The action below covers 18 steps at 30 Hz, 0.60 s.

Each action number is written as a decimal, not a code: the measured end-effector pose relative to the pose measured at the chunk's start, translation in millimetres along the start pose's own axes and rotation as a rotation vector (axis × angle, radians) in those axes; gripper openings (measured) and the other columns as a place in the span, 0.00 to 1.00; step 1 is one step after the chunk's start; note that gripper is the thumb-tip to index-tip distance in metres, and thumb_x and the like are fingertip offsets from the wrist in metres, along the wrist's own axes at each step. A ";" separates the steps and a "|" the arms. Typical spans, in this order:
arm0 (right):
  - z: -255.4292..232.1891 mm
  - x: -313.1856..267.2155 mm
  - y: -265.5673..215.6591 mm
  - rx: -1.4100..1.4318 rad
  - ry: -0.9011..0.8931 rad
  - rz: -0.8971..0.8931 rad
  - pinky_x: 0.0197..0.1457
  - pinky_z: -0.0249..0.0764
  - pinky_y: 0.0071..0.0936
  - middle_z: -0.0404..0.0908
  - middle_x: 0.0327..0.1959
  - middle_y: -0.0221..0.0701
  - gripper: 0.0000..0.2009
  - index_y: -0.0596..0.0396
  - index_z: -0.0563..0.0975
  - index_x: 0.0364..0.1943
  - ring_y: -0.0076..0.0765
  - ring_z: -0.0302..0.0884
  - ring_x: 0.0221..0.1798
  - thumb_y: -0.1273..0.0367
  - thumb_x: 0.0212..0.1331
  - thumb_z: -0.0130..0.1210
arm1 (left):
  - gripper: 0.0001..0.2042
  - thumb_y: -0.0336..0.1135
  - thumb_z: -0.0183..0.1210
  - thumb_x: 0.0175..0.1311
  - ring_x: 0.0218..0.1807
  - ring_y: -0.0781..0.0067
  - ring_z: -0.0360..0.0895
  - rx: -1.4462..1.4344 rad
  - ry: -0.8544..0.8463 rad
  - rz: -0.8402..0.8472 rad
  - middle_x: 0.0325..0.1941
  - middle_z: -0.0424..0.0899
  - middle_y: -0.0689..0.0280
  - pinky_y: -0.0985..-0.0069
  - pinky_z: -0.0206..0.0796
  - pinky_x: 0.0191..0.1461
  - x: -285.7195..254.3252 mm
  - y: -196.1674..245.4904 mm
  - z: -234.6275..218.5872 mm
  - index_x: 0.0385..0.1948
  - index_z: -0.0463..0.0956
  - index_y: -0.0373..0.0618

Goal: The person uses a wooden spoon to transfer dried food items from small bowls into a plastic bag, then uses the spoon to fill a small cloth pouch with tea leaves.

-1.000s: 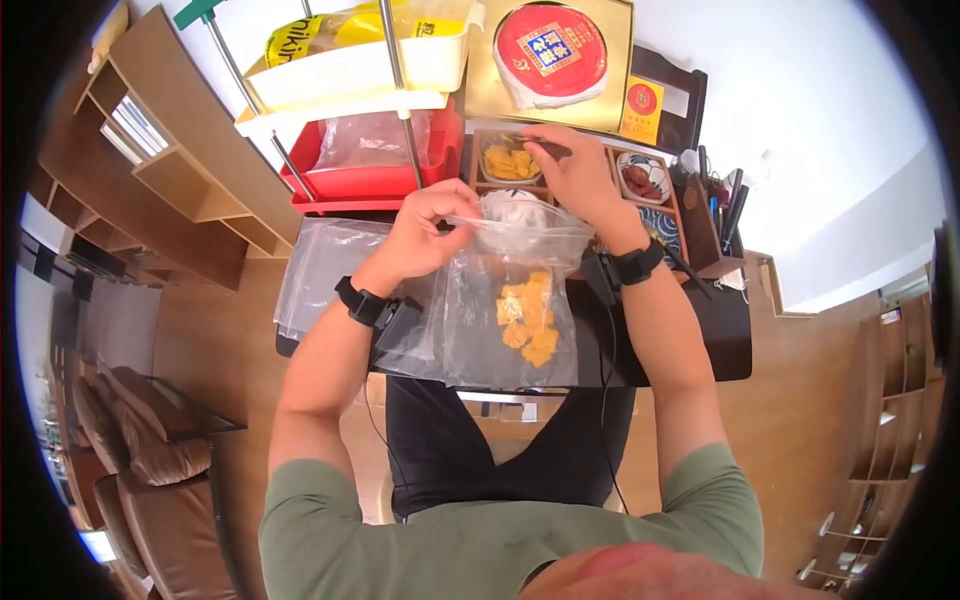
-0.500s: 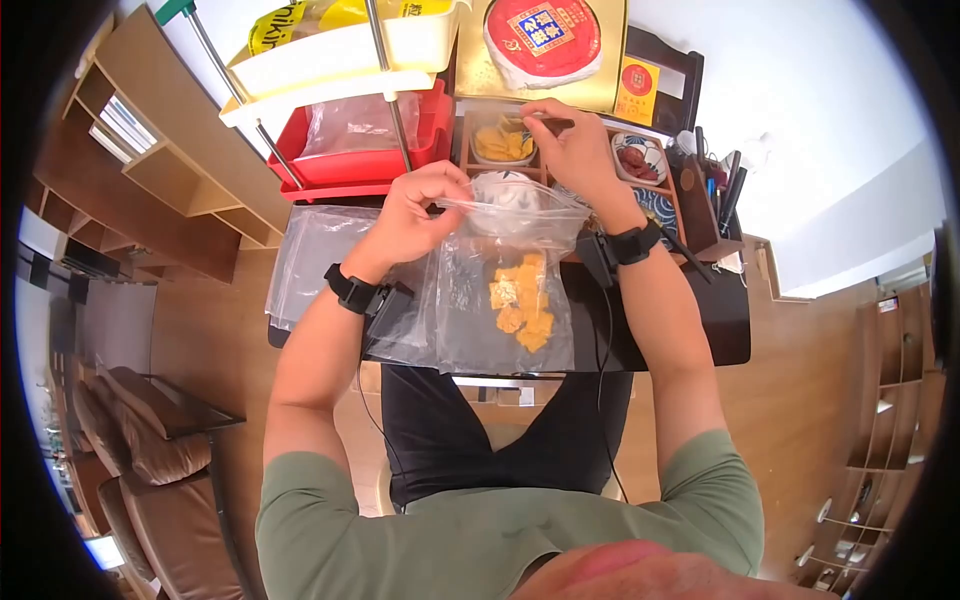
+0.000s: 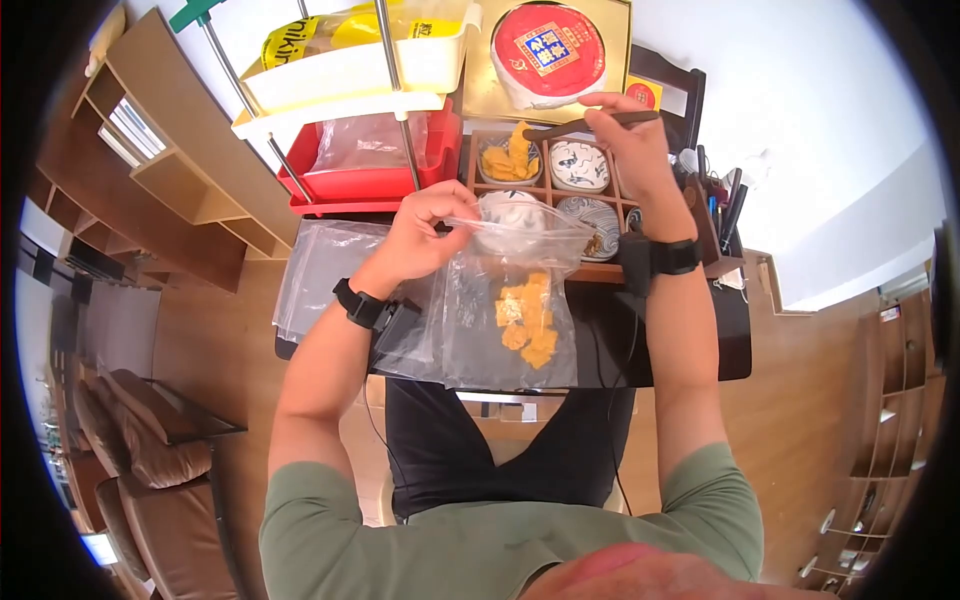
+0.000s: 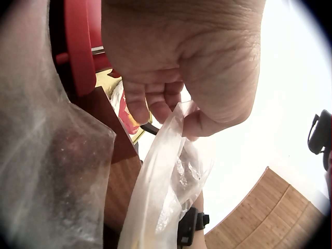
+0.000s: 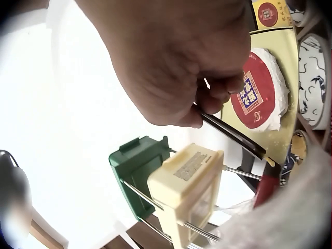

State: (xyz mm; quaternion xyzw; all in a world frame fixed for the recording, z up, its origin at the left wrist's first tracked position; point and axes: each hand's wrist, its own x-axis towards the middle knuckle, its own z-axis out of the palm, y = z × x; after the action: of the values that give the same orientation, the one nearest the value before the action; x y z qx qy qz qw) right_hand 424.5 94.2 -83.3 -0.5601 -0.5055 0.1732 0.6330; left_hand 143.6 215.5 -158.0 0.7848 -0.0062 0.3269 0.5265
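Observation:
My left hand [image 3: 432, 228] pinches the mouth of a clear plastic bag [image 3: 465, 335] between thumb and fingers. Yellow crisp-looking pieces [image 3: 538, 320] lie inside the bag's lower part. The bag's upper edge [image 4: 155, 171] shows close up in the left wrist view. In my right hand [image 3: 635, 150] are slim dark tongs [image 3: 570, 127], their tips at a yellow piece [image 3: 520, 135] standing up over a small bowl [image 3: 487, 172] of similar pieces. The right wrist view shows the tongs [image 5: 233, 134] slanting down from my fingers.
The bowl sits in a divided wooden box [image 3: 548, 186] with several other patterned bowls. At the left stands a rack with a cream bin [image 3: 350, 75] above a red bin [image 3: 350, 185]. More clear bags [image 3: 325, 265] lie on the dark table [image 3: 690, 340]. Behind is a round red-labelled package [image 3: 580, 50].
My right hand has moved right and back from the bowl, uncovering more of the tongs and the box. A yellow piece now stands raised at the tong tips. My left hand keeps its hold on the bag.

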 end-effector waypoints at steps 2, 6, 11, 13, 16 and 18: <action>-12.0 -0.8 -10.5 0.092 -0.026 0.063 0.34 0.65 0.17 0.77 0.28 0.20 0.10 0.58 0.84 0.47 0.15 0.68 0.30 0.72 0.63 0.61 | 0.09 0.14 0.58 0.55 0.42 0.77 0.78 -0.007 0.006 0.001 0.39 0.80 0.66 0.80 0.68 0.47 0.0 -0.5 -0.3 0.32 0.82 0.39; -26.8 -6.9 -18.6 0.354 -0.373 0.070 0.33 0.62 0.16 0.74 0.28 0.19 0.08 0.60 0.83 0.46 0.15 0.66 0.31 0.73 0.65 0.60 | 0.09 0.14 0.58 0.55 0.43 0.77 0.78 -0.006 0.007 -0.018 0.39 0.80 0.66 0.80 0.68 0.48 -5.4 0.3 2.8 0.32 0.82 0.38; -10.5 -18.7 -33.5 0.005 -0.649 0.161 0.34 0.63 0.17 0.77 0.31 0.19 0.08 0.58 0.84 0.41 0.13 0.67 0.33 0.68 0.62 0.64 | 0.09 0.14 0.57 0.55 0.44 0.76 0.77 -0.052 -0.008 -0.010 0.41 0.80 0.65 0.79 0.68 0.49 0.5 0.1 -0.7 0.32 0.82 0.37; -11.5 -17.4 -31.6 0.005 -0.665 0.181 0.34 0.63 0.17 0.77 0.29 0.19 0.08 0.58 0.84 0.39 0.13 0.68 0.32 0.68 0.62 0.64 | 0.09 0.14 0.57 0.55 0.44 0.76 0.77 -0.044 -0.008 0.000 0.41 0.80 0.65 0.79 0.68 0.49 0.8 0.5 -1.2 0.32 0.82 0.37; -16.7 -17.0 -26.1 -0.011 -0.651 0.224 0.32 0.62 0.18 0.76 0.26 0.19 0.07 0.57 0.83 0.36 0.14 0.68 0.28 0.68 0.63 0.63 | 0.08 0.14 0.58 0.55 0.44 0.75 0.78 -0.064 -0.004 -0.013 0.40 0.80 0.65 0.79 0.68 0.49 -2.6 -2.0 -0.2 0.32 0.82 0.37; -19.3 -9.6 -21.6 -0.035 -0.615 0.220 0.31 0.62 0.18 0.76 0.24 0.19 0.07 0.57 0.82 0.34 0.14 0.68 0.27 0.68 0.63 0.63 | 0.08 0.14 0.59 0.55 0.44 0.75 0.78 -0.005 -0.014 -0.001 0.40 0.80 0.64 0.78 0.69 0.49 -0.3 -1.6 -1.0 0.32 0.82 0.37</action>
State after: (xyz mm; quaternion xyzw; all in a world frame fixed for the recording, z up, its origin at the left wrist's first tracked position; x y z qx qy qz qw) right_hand 429.0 69.6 -65.7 -0.5436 -0.6126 0.3928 0.4183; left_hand 143.4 217.0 -159.2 0.7859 -0.0103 0.3209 0.5284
